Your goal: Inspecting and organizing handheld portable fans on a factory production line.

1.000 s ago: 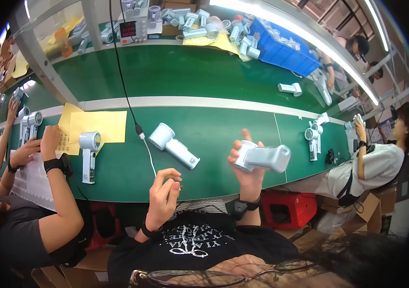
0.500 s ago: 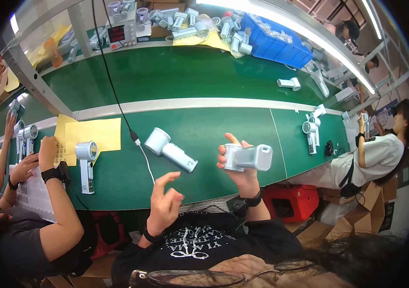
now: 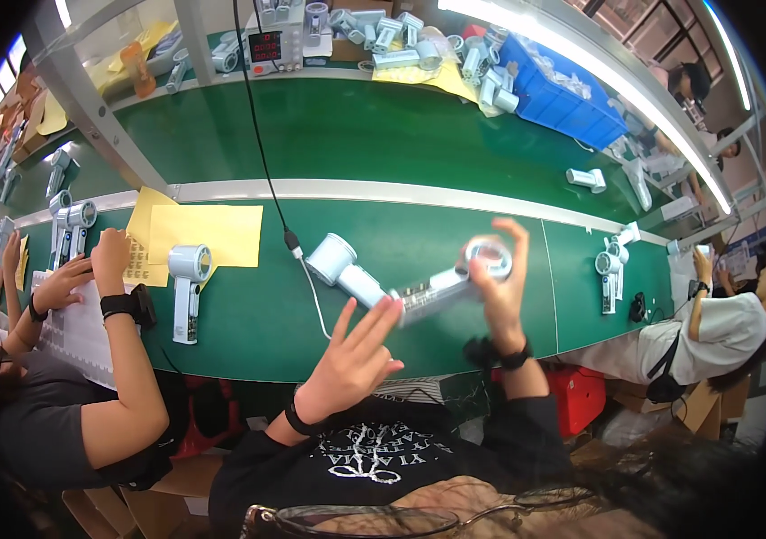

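Observation:
My right hand [image 3: 504,301] grips a pale blue-grey handheld fan [image 3: 444,295] by its round head, above the green bench. Its handle slants down to the left, with a circuit board showing along its upper side. At the handle's end, my left hand [image 3: 351,361] has its fingers stretched out, the fingertips at or touching the handle. Behind the hands, a second handheld fan [image 3: 332,260] lies on the bench, its handle end partly hidden. Next to it hangs a white cable [image 3: 313,292] joined to a black lead. Farther left lies another fan [image 3: 189,286] with its board exposed.
Yellow paper [image 3: 230,235] lies at the left, near a co-worker's hands [image 3: 64,286]. More fans [image 3: 610,265] stand at the right. On the back shelf are a blue bin [image 3: 555,94], a power supply [image 3: 273,49] and heaped fan parts. Another person [image 3: 715,328] sits at far right.
My right hand has turned the fan, so its handle now points left and its board shows. My left hand has moved right and up to the handle's end, fingers straightened.

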